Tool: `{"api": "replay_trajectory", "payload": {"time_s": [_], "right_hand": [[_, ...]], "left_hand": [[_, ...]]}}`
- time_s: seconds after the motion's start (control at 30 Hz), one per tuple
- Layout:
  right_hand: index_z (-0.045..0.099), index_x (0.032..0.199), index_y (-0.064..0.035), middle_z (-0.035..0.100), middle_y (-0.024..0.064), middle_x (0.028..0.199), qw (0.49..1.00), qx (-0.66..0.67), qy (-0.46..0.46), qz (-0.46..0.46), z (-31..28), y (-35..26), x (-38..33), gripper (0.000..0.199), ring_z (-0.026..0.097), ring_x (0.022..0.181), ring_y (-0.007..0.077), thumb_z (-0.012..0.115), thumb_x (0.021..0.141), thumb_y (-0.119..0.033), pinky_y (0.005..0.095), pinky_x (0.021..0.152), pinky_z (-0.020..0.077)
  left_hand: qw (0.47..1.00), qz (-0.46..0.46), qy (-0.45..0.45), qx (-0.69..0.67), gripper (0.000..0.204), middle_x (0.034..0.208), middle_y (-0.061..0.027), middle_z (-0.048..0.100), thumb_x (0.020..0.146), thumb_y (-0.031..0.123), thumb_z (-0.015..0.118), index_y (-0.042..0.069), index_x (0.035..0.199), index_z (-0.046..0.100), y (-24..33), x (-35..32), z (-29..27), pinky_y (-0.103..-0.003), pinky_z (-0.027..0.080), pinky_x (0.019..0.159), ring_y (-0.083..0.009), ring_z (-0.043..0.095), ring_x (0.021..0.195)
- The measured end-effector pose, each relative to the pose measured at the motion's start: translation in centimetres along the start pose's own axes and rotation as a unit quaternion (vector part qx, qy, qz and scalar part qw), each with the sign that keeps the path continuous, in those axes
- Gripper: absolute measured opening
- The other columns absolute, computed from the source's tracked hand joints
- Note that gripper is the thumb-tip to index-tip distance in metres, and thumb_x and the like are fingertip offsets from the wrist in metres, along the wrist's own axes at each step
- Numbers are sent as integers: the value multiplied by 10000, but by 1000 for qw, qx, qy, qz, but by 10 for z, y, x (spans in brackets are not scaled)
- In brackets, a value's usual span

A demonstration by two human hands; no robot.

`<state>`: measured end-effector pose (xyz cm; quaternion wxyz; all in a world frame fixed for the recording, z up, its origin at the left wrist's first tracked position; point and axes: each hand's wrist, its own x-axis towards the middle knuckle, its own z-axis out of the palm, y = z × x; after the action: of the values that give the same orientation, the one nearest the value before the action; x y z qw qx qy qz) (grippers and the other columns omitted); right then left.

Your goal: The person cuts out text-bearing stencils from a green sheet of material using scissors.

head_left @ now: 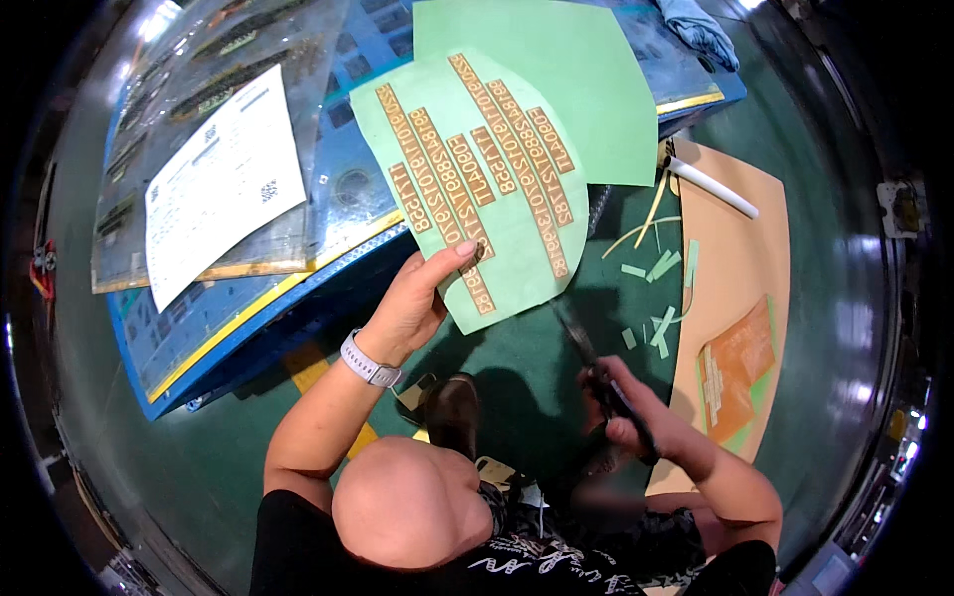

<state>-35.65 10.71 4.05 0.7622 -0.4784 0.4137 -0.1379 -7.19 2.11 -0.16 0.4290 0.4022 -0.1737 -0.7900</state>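
Note:
My left hand (405, 310) grips the lower left edge of a thin light-green sheet (527, 285), its thumb on the front face. Rows of raised brown mirrored characters run across this sheet, and its right side is rounded. In my right hand (636, 412) is a pair of dark scissors (576, 330). Their blades point up and left, with the tips at the sheet's lower edge; whether they touch it I cannot tell. Behind the held sheet a larger plain green sheet (606, 94) overhangs the blue table.
The blue table (164, 348) has a yellow-striped edge. A dark clear panel (114, 233) and a white printed paper (224, 199) lie there. Green offcuts (661, 266) are scattered on the green floor. At right, a tan board (730, 263) carries a white tube (715, 189) and an orange-brown sheet (740, 363).

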Motion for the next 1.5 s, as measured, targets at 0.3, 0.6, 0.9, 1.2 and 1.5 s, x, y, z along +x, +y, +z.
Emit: {"api": "replay_trajectory", "payload": {"time_s": [0.3, 0.6, 0.9, 1.2, 1.5], "right_hand": [[368, 1234, -11, 485, 30, 795, 995, 49, 74, 48, 46, 5, 4, 824, 448, 718, 115, 559, 767, -663, 254, 634, 388], [365, 1256, -7, 513, 28, 833, 994, 45, 99, 22, 56, 4, 18, 851, 464, 681, 94, 594, 749, -650, 222, 579, 391], [365, 1269, -19, 525, 37, 837, 992, 52, 108, 35, 67, -5, 10, 889, 473, 702, 89, 599, 714, -674, 227, 588, 394], [365, 1259, -11, 514, 39, 853, 958, 124, 255, -50, 83, 6, 10, 895, 476, 709, 105, 518, 735, -719, 230, 601, 390], [310, 1277, -31, 479, 52, 939, 899, 220, 365, -102, 89, 18, 6, 942, 460, 805, 109, 516, 705, -750, 240, 679, 403]], "left_hand": [[999, 46, 8, 2, 343, 1091, -73, 590, 875, 157, 619, -5, 1164, 530, -2, 2, 5, -315, 441, 883, -157, 553, 999], [999, 43, 17, -3, 334, 1059, -70, 597, 869, 149, 620, -1, 1155, 533, 2, -3, 4, -310, 465, 839, -148, 569, 946], [999, 33, 21, -20, 321, 1047, -68, 600, 864, 143, 620, -2, 1141, 544, 5, -7, 3, -299, 461, 828, -143, 570, 943], [996, 0, -30, 85, 365, 972, -57, 615, 902, 279, 570, -4, 1131, 547, -13, -3, 29, -277, 463, 743, -132, 578, 830], [976, -41, -161, 139, 334, 980, -76, 622, 934, 272, 525, -7, 1111, 566, -42, 18, 79, -272, 486, 659, -145, 595, 775]]}}
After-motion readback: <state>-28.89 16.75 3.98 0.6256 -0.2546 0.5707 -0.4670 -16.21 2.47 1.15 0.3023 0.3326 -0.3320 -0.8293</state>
